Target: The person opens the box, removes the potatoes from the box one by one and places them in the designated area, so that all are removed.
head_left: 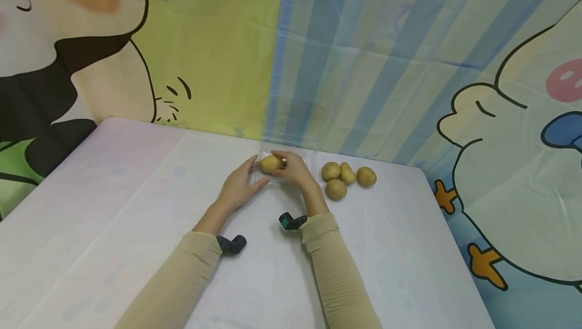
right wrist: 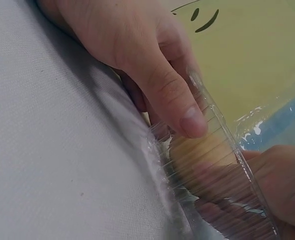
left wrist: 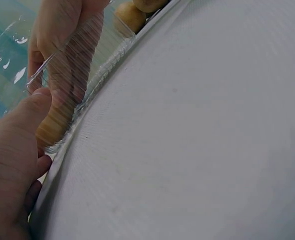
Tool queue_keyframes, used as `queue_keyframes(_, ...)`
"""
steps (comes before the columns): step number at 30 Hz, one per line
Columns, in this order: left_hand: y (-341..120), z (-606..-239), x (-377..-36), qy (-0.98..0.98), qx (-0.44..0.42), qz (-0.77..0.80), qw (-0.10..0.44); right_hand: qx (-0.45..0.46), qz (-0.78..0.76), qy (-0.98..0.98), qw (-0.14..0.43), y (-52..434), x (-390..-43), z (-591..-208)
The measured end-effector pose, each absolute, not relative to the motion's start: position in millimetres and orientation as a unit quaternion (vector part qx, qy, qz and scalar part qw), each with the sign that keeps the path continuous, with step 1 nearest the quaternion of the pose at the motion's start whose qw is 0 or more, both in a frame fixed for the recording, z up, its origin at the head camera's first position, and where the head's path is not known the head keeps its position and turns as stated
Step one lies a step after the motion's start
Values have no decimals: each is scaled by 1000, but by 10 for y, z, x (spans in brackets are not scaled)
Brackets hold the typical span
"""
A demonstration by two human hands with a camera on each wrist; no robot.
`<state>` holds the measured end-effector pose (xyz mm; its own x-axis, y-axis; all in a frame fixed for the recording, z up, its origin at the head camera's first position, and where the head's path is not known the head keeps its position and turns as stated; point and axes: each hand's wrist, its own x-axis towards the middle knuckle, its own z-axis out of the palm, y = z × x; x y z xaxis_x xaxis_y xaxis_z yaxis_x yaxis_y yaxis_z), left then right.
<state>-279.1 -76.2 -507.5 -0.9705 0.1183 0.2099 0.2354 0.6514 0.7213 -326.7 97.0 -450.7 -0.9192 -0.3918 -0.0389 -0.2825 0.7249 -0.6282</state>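
Observation:
A clear plastic box (right wrist: 240,162) with ribbed walls stands near the table's back edge, its transparent lid (head_left: 293,119) raised behind it. Inside, my right hand (head_left: 295,170) grips a yellow-brown potato (head_left: 271,163) from the right, fingers partly hidden behind the ribbed wall in both wrist views. My left hand (head_left: 238,187) holds the box at its left corner, with the thumb (right wrist: 187,117) over the near wall and the other fingers around the left side. Several loose potatoes (head_left: 336,189) lie on the table just right of the box, one of them narrow and pear-shaped.
A white cloth covers the table (head_left: 150,228). Right behind its back edge hangs a printed curtain (head_left: 218,51) with cartoon animals and blue stripes. Each wrist carries a small black camera mount (head_left: 233,244), close above the cloth.

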Motion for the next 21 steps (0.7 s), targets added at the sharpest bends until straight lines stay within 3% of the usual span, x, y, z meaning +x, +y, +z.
queue_keyframes(21,-755,-5056,-2772,-907,-91,-406,67,-173,-334,924,68,974,-3266,-4552)
